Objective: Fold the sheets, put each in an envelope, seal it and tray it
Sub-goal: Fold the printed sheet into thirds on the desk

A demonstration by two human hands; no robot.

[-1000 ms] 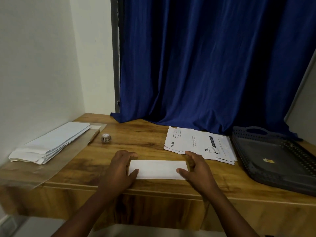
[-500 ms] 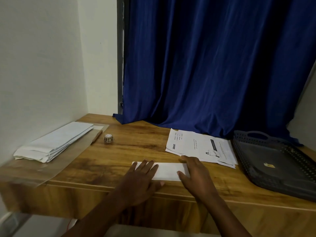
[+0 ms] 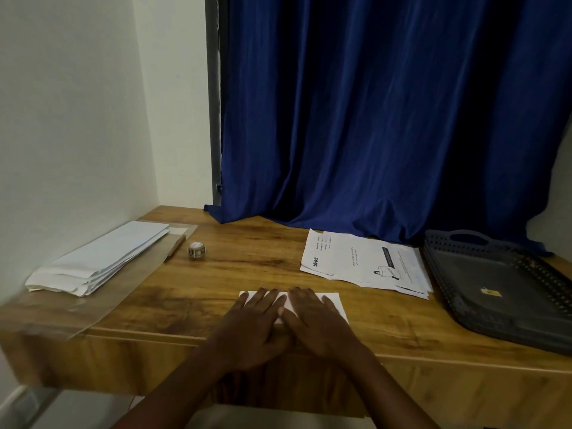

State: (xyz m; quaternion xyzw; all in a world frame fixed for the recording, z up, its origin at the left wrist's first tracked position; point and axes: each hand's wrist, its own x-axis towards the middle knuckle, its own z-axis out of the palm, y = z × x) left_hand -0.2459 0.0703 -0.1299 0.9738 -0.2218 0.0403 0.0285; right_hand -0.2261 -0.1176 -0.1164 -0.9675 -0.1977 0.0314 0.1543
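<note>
Both my hands, left (image 3: 257,323) and right (image 3: 318,320), press flat, gripping nothing, on the folded sheet (image 3: 335,305) left of the tray (image 3: 495,292). Tray looks empty; envelopes (image 3: 99,258) and more sheets (image 3: 365,261) wait, so I'm barely started.

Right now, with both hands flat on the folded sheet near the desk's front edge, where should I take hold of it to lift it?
Probably the right short end of the folded sheet, coming from the right. That end shows bare beyond the right hand, while the left hand covers most of the left. It lies flat on the desk, so pinch with thumb under and fingers on top.
</note>
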